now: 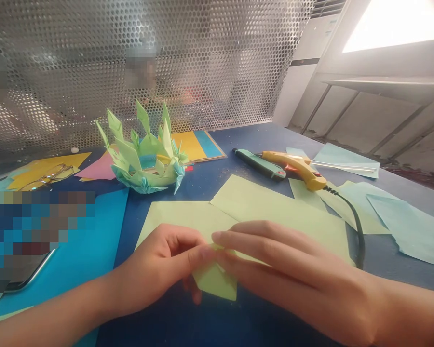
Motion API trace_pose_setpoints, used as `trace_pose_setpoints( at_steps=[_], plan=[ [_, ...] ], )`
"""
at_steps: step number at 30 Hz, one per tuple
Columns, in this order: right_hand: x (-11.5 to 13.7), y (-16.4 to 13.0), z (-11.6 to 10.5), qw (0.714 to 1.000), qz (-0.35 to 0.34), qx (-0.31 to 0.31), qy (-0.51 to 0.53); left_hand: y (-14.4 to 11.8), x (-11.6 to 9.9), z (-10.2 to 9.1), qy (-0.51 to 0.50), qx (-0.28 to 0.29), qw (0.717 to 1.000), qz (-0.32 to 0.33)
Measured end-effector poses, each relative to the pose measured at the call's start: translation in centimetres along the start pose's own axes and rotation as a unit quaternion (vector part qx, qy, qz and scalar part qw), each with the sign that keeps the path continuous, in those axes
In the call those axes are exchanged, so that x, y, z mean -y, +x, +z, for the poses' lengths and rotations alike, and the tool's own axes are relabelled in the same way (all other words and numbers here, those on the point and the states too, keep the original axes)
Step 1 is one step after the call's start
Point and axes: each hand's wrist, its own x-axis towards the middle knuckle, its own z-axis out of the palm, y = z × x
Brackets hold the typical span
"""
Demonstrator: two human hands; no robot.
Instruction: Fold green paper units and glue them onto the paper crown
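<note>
Both my hands meet at the near middle of the blue table (235,140) over a small folded piece of light green paper (215,283). My left hand (162,267) pinches its left side with thumb and fingers. My right hand (285,270) lies flatter, its fingers pressing the piece from the right. Just behind my hands lie two larger light green sheets (275,207). Farther back stands a spiky green and teal folded paper crown (144,156).
A yellow glue gun (298,167) with a black cord (354,221) and a green utility knife (260,164) lie at the right back. Light blue sheets (412,226) spread right, a blue sheet (90,250) left, glasses (52,174) on yellow paper. A perforated metal screen (148,58) closes the back.
</note>
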Motion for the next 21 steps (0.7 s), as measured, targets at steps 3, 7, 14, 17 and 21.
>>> trace_pose_setpoints(
  at_steps=[3,7,14,17,21],
  plan=[
    [-0.4,0.4,-0.4,0.999,-0.022,0.005,-0.025,0.0,0.0,0.0,-0.006,-0.008,1.0,0.011],
    [-0.6,0.3,-0.7,1.0,-0.006,-0.001,-0.013,-0.1,0.2,-0.1,0.004,-0.003,1.0,0.019],
    [-0.5,0.5,-0.2,0.996,0.06,-0.034,0.064,-0.2,0.6,0.0,0.047,-0.016,0.998,0.027],
    [-0.4,0.8,0.3,0.959,0.212,-0.078,0.17,-0.4,0.6,0.2,0.082,-0.04,0.995,0.039],
    [-0.4,1.0,0.6,0.839,0.401,0.007,0.367,-0.6,0.5,0.4,0.126,-0.074,0.987,0.06]
  ],
)
